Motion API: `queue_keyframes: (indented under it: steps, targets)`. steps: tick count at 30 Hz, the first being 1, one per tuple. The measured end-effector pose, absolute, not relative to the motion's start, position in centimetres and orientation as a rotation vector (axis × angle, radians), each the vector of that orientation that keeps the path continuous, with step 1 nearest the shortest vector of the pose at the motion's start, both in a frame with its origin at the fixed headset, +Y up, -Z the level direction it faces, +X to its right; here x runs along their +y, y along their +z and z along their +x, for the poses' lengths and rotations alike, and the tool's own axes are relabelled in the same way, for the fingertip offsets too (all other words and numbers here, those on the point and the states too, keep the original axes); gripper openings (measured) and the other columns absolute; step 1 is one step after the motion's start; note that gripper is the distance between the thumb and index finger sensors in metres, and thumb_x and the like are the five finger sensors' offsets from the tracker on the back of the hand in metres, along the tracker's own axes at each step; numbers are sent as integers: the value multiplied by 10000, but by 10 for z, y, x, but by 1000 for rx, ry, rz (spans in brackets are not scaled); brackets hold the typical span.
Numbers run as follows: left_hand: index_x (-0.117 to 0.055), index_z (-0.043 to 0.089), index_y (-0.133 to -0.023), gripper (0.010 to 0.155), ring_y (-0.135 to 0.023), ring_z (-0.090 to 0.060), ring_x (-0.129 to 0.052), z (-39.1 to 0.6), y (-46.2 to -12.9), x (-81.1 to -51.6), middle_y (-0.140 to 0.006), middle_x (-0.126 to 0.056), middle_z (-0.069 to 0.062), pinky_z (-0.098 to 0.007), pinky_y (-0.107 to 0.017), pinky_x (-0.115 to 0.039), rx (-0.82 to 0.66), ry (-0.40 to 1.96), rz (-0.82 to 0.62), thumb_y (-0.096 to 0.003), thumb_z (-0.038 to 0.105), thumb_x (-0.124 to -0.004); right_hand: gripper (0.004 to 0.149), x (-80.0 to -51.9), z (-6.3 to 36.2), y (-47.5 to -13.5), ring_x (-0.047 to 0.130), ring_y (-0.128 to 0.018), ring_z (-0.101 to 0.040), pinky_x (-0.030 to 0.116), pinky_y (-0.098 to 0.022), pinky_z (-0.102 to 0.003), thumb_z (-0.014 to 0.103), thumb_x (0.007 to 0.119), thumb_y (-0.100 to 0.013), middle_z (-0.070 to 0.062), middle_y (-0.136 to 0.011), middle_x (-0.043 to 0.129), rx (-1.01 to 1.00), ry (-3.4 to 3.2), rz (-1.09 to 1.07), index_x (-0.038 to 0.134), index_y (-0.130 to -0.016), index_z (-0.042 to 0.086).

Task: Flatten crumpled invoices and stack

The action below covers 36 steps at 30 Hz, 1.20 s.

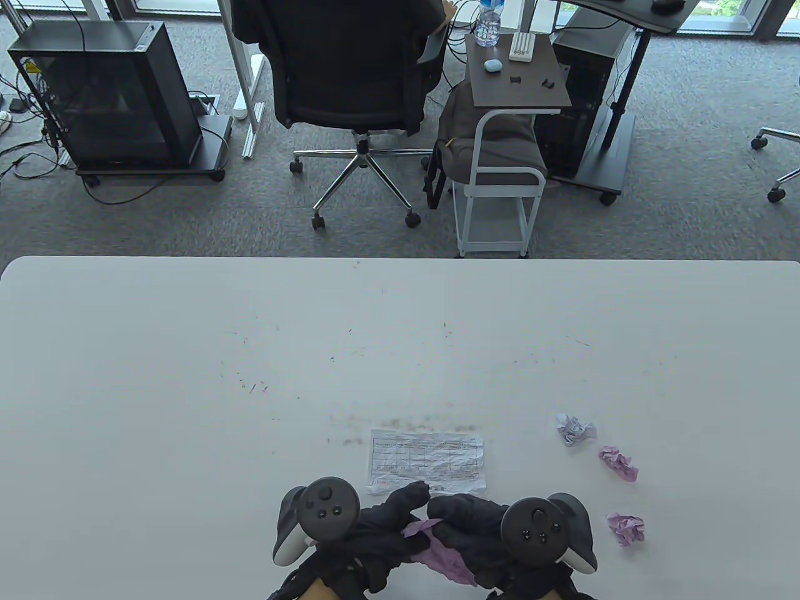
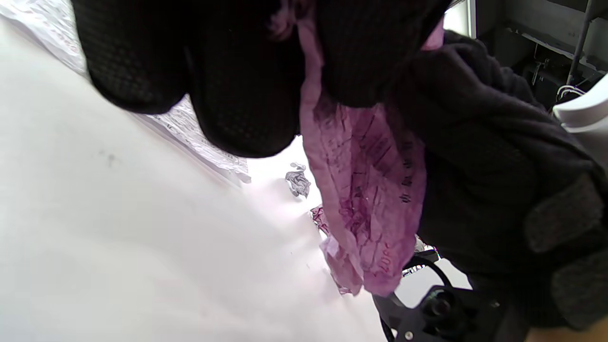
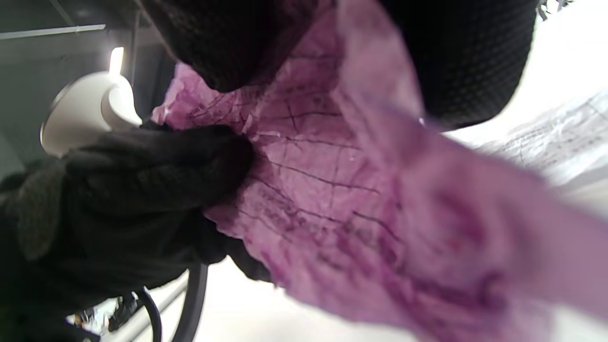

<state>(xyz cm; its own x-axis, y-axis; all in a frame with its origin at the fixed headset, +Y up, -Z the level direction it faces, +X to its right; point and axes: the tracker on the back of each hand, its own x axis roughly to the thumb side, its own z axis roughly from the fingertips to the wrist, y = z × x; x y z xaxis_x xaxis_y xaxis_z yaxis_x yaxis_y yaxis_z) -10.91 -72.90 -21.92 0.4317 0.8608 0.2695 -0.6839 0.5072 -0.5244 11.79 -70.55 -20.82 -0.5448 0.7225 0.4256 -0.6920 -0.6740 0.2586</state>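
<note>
A flattened white invoice (image 1: 427,460) lies on the white table (image 1: 187,375) near the front middle. Just in front of it, my left hand (image 1: 387,522) and right hand (image 1: 465,528) together hold a crumpled pink invoice (image 1: 437,553), partly opened, above the table. In the left wrist view the pink invoice (image 2: 365,190) hangs from my left fingers (image 2: 237,85), with my right hand (image 2: 494,156) gripping its far side. In the right wrist view the pink sheet (image 3: 332,190) fills the frame, pinched by my left fingers (image 3: 156,166).
Three crumpled paper balls lie to the right: a white-lilac one (image 1: 575,429), a pink one (image 1: 619,462) and a pink one (image 1: 627,527) nearest the front. Beyond the table's far edge stand an office chair (image 1: 350,75) and a small cart (image 1: 500,156).
</note>
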Motion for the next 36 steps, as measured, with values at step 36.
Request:
queue_keyframes:
  steps: [36]
  targets:
    - [-475,152,-1139,712,-847,-454,-794,-118,-223,-727,-1070,-529,-211,-638,-606,-688,-599,1037,-398,-561,325,-853,376,-710,144,-215,922,-163,-112,895,-202,-366,352,801,-516,5,-353,944,-86,2217,357,808,-793,98]
